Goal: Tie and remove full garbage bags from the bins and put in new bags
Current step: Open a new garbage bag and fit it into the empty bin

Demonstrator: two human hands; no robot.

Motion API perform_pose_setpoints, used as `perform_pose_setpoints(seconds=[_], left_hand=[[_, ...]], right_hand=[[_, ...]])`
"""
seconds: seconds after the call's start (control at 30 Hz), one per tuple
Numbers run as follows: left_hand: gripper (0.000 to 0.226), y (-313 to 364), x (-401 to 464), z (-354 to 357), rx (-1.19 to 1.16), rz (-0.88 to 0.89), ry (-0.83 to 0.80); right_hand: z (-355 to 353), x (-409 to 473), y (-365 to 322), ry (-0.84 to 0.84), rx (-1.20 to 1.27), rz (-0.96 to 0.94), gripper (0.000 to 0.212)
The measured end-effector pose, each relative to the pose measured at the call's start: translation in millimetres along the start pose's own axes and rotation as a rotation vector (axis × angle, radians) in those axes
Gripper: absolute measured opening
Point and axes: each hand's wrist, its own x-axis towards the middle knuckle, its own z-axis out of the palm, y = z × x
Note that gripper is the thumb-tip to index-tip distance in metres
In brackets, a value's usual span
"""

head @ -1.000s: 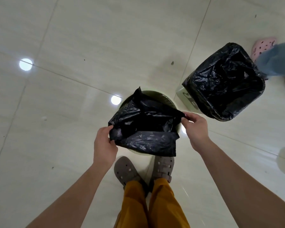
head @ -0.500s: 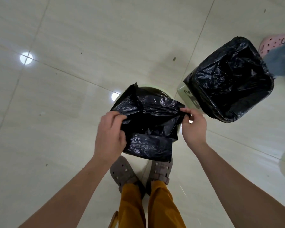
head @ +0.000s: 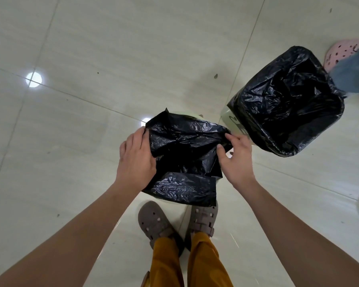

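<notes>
Looking straight down here: both hands are on a crumpled black garbage bag that's spread over a round pale-green bin, and the bag covers almost all of it, so only a sliver of rim peeks out at the far side. The left hand is on the bag's left edge with its fingers curled over the plastic, gripping it. The right hand has the right edge, thumb and fingers pinching a fold of the bag. A flat, still-folded part of the bag hangs down at the near side, just above the person's feet.

Off to the right, close beside the round bin, there's a second bin, squarish and pale with some dark print on its side. It already has a black liner pulled over its rim, open at the top, nothing visible inside but dark plastic.

Everything sits on a glossy pale tile floor with a couple of bright light reflections. Down at the bottom you can see grey clogs and mustard trousers. At the top right, someone else's pink clog and a blue trouser leg are right next to the lined bin.
</notes>
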Motion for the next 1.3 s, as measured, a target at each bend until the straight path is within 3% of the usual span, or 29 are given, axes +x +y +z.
perform_pose_setpoints(seconds=[0.07,0.17,0.27,0.43,0.53,0.67,0.87,0.97,1.07,1.13,1.3], left_hand=[[0.067,1,0,-3,-0.038,0.029,0.017],[0.067,2,3,-6,-0.085,0.059,0.022],[0.070,2,6,-5,-0.117,0.068,0.033],[0.080,-1,12,-9,-0.196,0.045,0.077],[0.073,-4,14,-13,-0.266,0.046,0.128],[0.066,-9,24,-16,-0.294,-0.040,0.122],[0.077,-9,41,-9,-0.229,-0.132,-0.095],[0.060,-7,50,-6,-0.297,-0.307,-0.203],[0.049,-9,53,-7,-0.475,-0.483,-0.276],[0.060,-12,48,-9,-0.522,-0.482,-0.258],[0.068,-6,4,-9,-0.338,-0.348,-0.024]], right_hand=[[1,1,-5,0.034,-0.115,-0.053,0.047],[3,4,-14,0.079,-0.167,-0.198,0.031],[7,11,-21,-0.039,-0.099,-0.258,0.019],[3,18,-29,-0.001,0.007,-0.254,0.031],[-7,16,-37,-0.001,0.115,-0.277,0.039],[-11,27,-42,-0.108,0.168,-0.122,0.055],[-3,42,-36,-0.319,0.050,0.049,0.070],[5,46,-31,-0.394,0.051,0.128,0.061],[7,49,-30,-0.437,0.164,0.226,0.032],[6,47,-27,-0.413,0.249,0.244,0.026],[-2,19,-19,-0.237,0.165,0.176,0.065]])
